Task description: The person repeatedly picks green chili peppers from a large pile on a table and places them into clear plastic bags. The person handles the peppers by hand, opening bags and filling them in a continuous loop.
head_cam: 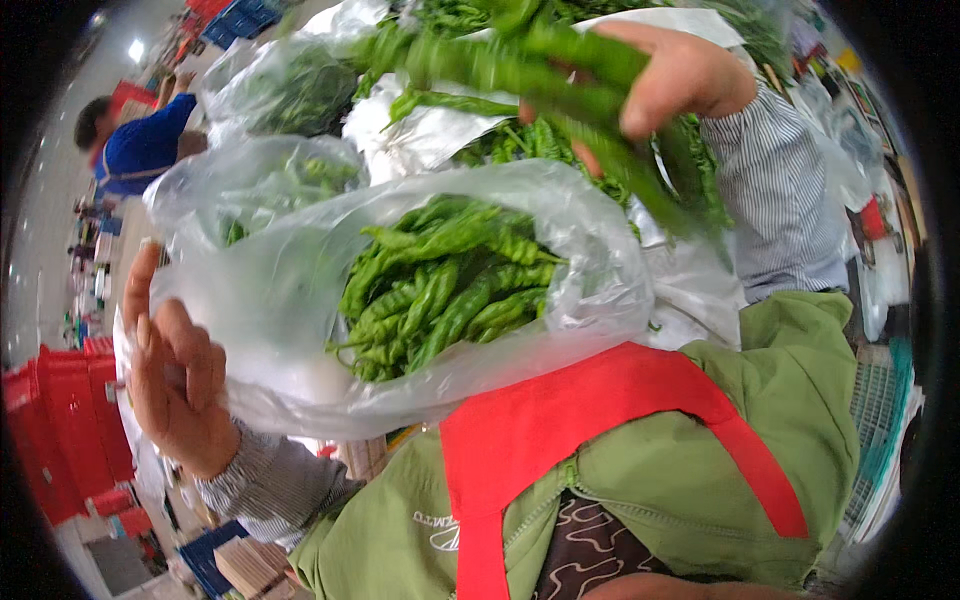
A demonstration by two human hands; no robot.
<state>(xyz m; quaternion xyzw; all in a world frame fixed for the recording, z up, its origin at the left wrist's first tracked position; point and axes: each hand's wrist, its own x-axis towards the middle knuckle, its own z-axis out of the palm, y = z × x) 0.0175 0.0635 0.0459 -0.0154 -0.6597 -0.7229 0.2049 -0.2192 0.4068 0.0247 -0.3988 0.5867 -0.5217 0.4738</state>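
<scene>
My right hand, at the upper right, grips a bunch of long green peppers, blurred by motion. Below it lies a clear plastic bag, its mouth facing me, with many wrinkled green peppers inside. At the bag's left end is my left hand, index finger raised and the others bent, with nothing visible in it. Whether it touches the plastic cannot be made out. More loose peppers lie beyond the bag, under my right hand, beside white sheeting.
Behind stand a second clear bag of peppers and another bag of darker greens. Red crates are stacked at the left. A person in blue is at the upper left. A blue crate sits farther back.
</scene>
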